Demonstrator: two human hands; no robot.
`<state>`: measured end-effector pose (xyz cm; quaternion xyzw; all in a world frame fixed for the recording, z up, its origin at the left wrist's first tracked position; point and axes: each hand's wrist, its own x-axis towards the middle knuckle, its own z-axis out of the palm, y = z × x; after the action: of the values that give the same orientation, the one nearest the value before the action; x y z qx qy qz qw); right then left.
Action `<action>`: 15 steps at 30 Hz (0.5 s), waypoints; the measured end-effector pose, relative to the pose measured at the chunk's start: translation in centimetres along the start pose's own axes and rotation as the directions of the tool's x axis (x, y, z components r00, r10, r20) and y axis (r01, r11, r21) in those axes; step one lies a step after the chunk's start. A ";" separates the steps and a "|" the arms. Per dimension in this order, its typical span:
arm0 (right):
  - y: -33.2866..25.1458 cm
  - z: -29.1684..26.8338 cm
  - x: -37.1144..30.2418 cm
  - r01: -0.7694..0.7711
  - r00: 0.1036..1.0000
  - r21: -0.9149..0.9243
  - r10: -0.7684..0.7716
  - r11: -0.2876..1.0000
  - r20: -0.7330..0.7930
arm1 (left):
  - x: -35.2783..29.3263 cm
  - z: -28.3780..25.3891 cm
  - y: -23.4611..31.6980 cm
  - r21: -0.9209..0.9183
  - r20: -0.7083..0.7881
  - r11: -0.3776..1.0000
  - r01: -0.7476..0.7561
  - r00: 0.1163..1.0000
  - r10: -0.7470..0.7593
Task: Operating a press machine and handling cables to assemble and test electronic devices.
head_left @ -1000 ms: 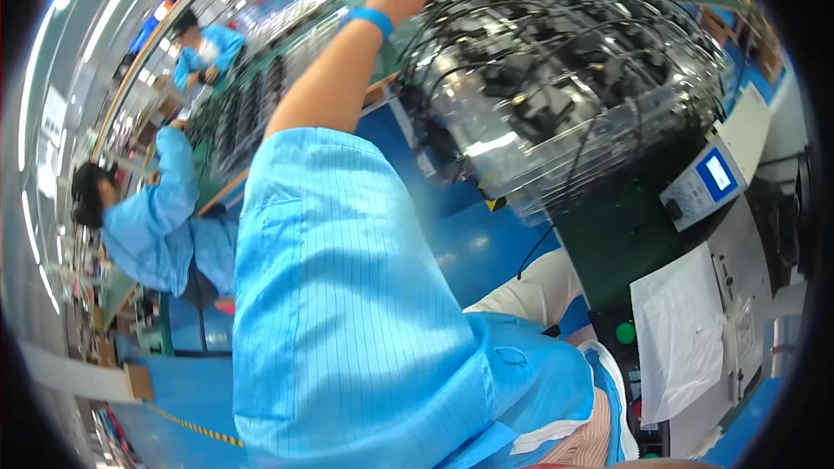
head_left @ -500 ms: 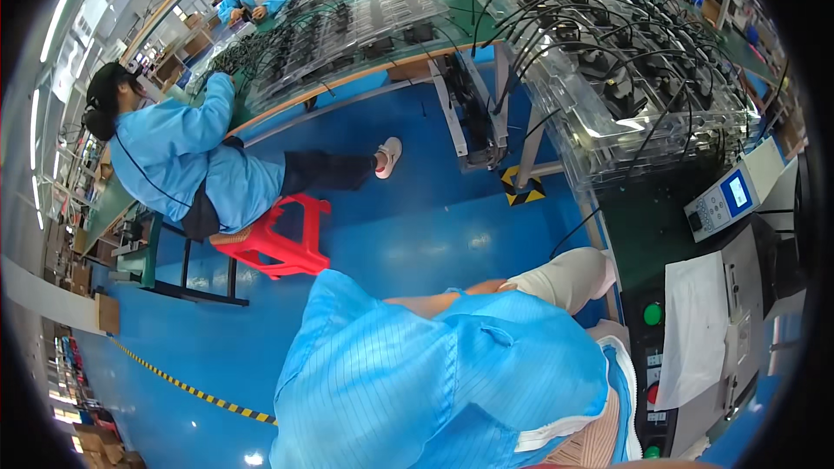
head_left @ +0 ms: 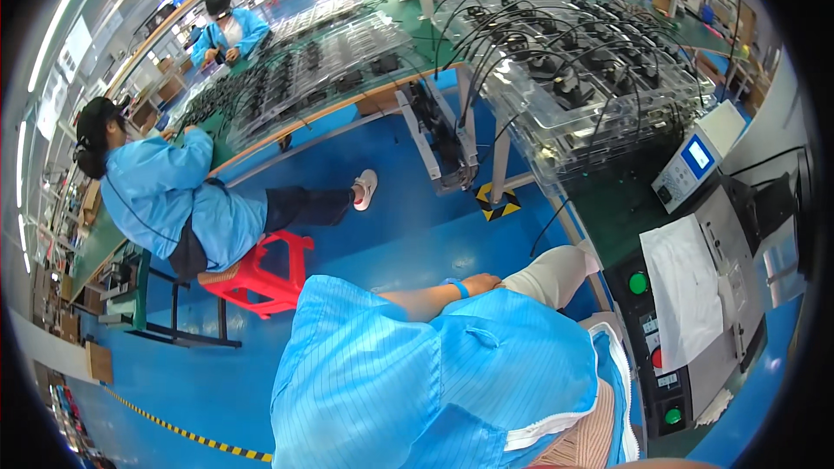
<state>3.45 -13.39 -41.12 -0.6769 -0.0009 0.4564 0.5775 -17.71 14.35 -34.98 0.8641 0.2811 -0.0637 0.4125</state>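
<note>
My left hand (head_left: pixel 482 282) lies on my leg in light trousers (head_left: pixel 547 280), holding nothing that I can see. A blue band (head_left: pixel 460 289) circles its wrist. Its fingers look laid out along the thigh, though the light blue smock (head_left: pixel 373 365) covers part of the hand. My right hand is out of the picture. To the right stands a machine with a dark panel bearing green and red buttons (head_left: pixel 638 283). A white sheet (head_left: pixel 686 287) drapes over it, and behind it sits a white control box with a small screen (head_left: pixel 699 156).
Stacked clear trays (head_left: pixel 599 122) with black cabled parts stand on the green bench ahead. A co-worker in blue (head_left: pixel 169 191) sits on a red stool (head_left: pixel 269 274) at left; another person (head_left: pixel 230 39) works farther back. Yellow-black tape (head_left: pixel 187 434) marks the blue floor.
My view has turned a little, so the benches and co-workers appear farther left and mostly lower. More of my left hand and its blue wristband show; the hand stays on my leg.
</note>
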 end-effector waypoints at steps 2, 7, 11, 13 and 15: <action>1.0 -0.6 0.5 0.076 0.997 -0.054 -0.077 0.996 -0.015 | -0.1 -0.9 0.4 0.012 0.051 0.999 -0.031 0.998 0.031; 5.1 -2.7 1.8 0.232 0.962 -0.177 -0.252 0.957 -0.105 | -1.2 -5.8 4.0 0.103 0.243 0.994 0.031 0.968 -0.056; 7.1 -5.2 1.9 0.312 0.898 -0.290 -0.380 0.905 -0.221 | -0.9 -11.2 4.0 0.066 0.124 0.992 0.107 0.986 -0.115; 6.7 -5.3 0.7 0.329 0.867 -0.314 -0.416 0.891 -0.272 | -1.5 -13.9 5.4 -0.032 -0.003 0.987 0.155 0.988 -0.155; 3.1 -3.0 -1.6 0.339 0.846 -0.335 -0.441 0.879 -0.301 | -1.6 -14.7 4.4 -0.122 -0.066 0.972 0.198 0.976 -0.207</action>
<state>2.75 -17.63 -42.77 -0.8075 -0.0933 0.1886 0.5510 -18.51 22.46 -21.85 0.8075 0.3871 -0.0554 0.4417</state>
